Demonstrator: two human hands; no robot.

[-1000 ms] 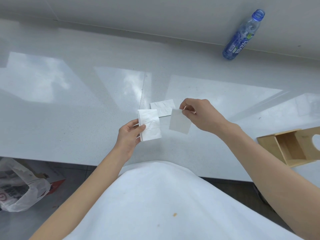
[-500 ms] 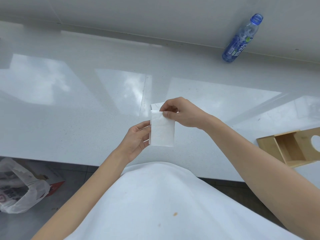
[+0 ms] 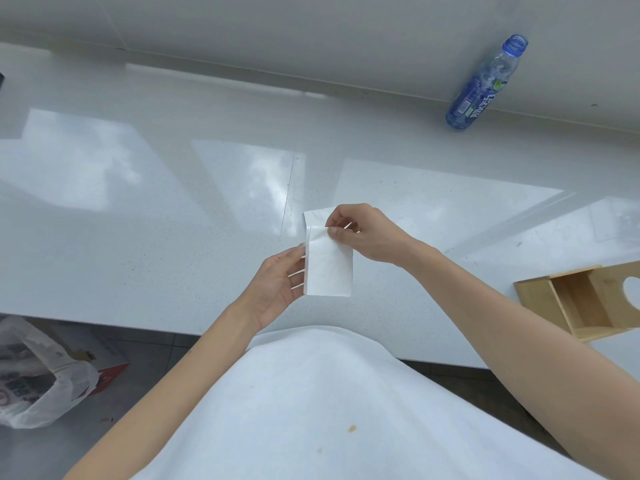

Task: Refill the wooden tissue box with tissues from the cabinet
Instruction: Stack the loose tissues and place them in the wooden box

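Squaring up a small stack of folded tissues [image 3: 329, 265] above the white surface [image 3: 138, 237] — left hand [image 3: 277, 285] cradling its edge with loosely spread fingers, right hand [image 3: 367, 233] pinching the top corner. Another tissue [image 3: 315, 216] flat on the surface just behind. Wooden tissue box [image 3: 585, 303] well right, open side facing in; next, probably carrying the stack over and sliding it inside. Blue bottle [image 3: 485, 84] label — writing unreadable.
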